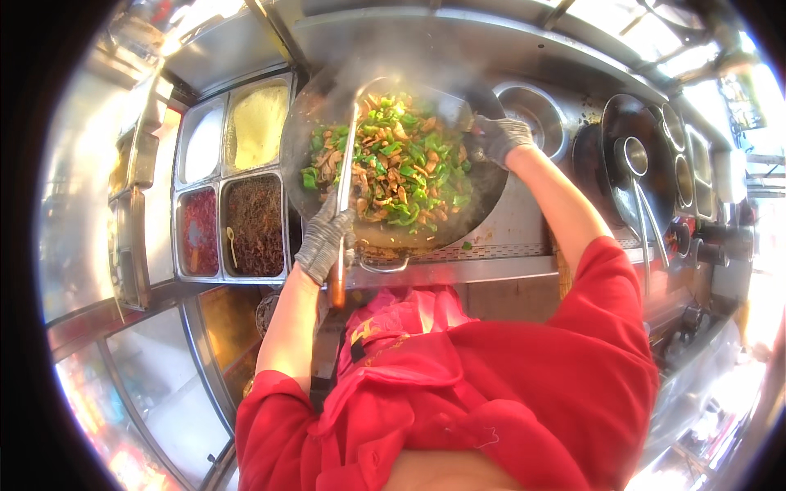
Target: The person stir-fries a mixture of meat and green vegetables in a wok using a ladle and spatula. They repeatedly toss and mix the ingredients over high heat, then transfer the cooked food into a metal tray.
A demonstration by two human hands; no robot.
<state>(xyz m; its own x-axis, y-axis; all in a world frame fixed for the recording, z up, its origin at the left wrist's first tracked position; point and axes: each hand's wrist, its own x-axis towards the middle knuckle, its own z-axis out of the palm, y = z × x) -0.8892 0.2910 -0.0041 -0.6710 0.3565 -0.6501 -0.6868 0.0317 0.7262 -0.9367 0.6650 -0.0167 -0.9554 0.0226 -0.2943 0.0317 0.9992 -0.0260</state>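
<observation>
A large wok [491,196] holds chopped green peppers and browned meat pieces [399,166], with steam rising at its far side. My left hand [325,236], in a grey knitted glove, grips the long metal shaft of a ladle or similar utensil [348,159] with a wooden handle end; its head lies at the far side of the food, blurred by steam. My right hand [500,138], gloved alike, is closed around the handle of a broad metal spatula [445,107] at the wok's right side. The wok's loop handle [385,267] faces me.
Left of the wok stand metal pans [230,279] of white, yellow, red and dark brown contents, a small spoon [231,245] in the brown one. A metal bowl [556,116] is behind my right hand. Farther right are dark woks [660,166] and a long-handled ladle [635,156].
</observation>
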